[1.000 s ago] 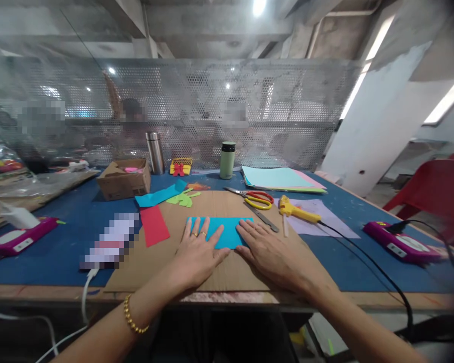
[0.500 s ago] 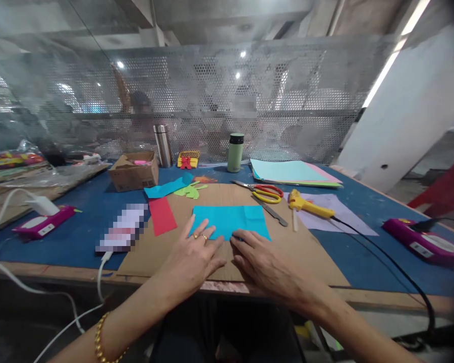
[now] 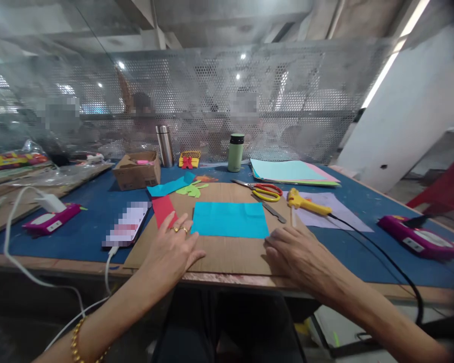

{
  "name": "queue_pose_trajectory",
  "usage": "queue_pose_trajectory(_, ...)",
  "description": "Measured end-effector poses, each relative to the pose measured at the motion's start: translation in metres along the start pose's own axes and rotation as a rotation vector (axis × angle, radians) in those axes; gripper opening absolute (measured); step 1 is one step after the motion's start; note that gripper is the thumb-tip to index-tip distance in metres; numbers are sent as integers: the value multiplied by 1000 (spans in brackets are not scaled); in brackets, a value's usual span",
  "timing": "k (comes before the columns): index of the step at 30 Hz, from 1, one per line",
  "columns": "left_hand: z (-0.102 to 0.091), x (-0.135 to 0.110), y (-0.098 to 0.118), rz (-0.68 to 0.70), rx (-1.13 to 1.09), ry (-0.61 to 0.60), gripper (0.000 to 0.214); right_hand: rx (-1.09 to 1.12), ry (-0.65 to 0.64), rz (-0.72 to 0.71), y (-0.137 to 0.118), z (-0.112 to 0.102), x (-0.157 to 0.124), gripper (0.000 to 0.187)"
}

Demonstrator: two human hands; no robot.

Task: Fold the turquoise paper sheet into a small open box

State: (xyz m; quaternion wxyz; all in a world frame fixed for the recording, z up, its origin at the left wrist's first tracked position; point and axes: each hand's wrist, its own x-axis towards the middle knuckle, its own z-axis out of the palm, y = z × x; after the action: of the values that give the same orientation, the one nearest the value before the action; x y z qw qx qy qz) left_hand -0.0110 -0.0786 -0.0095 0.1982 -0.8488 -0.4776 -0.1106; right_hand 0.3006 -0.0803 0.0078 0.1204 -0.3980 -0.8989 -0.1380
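A creased blue paper rectangle (image 3: 230, 220) lies flat on the brown cardboard sheet (image 3: 227, 257) in front of me. My left hand (image 3: 173, 245), rings on one finger, is open with fingers spread, between the blue paper's left edge and a red paper piece (image 3: 163, 209); its fingertips reach the red piece. At the blue paper's lower right corner rests my right hand (image 3: 293, 252), fingers loosely bent and holding nothing I can see. Beyond the paper are red-and-yellow-handled scissors (image 3: 265, 192), a metal blade (image 3: 275, 214), green paper cut-outs (image 3: 192, 189) and a bent blue strip (image 3: 171, 186).
A yellow glue gun (image 3: 308, 204) lies on lilac paper (image 3: 344, 214), its black cord trailing right. Left are a phone (image 3: 126, 227) on a white cable and a purple power strip (image 3: 52, 220). Behind stand a cardboard box (image 3: 138, 171), steel flask (image 3: 165, 146) and green bottle (image 3: 235, 154).
My hands have moved apart off the blue paper: the left slid leftward to the red piece, the right moved to the lower right corner. The whole blue rectangle now shows.
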Motion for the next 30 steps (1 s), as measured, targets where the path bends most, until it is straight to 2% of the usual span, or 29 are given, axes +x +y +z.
queue_pose_trajectory(4,-3,22,20,32,-64,-8,40,-91,3,-26,-18,-1,28,16)
queue_pose_trajectory(7,5,34,34,133,-176,-25,37,-24,-40,-59,-37,13,50,16)
queue_pose_trajectory(9,13,33,36,158,-213,-25,37,-9,-50,-58,-42,23,55,14)
queue_pose_trajectory(12,23,23,28,122,-233,-23,38,11,-22,-34,-34,27,43,16)
queue_pose_trajectory(16,27,1,9,67,-187,17,40,56,-28,4,-13,19,12,25)
queue_pose_trajectory(20,23,-20,-6,29,-102,100,36,35,-60,15,-1,10,-11,27)
queue_pose_trajectory(23,15,-26,-13,24,-54,103,35,-26,-89,25,9,0,-17,24)
queue_pose_trajectory(26,3,-14,-22,-21,-52,73,36,-105,-32,121,23,-12,-6,35)
queue_pose_trajectory(28,-2,4,-30,-75,-102,56,33,-149,112,269,32,-16,14,37)
queue_pose_trajectory(30,-3,27,-38,-72,-193,3,34,-65,103,174,39,-12,41,31)
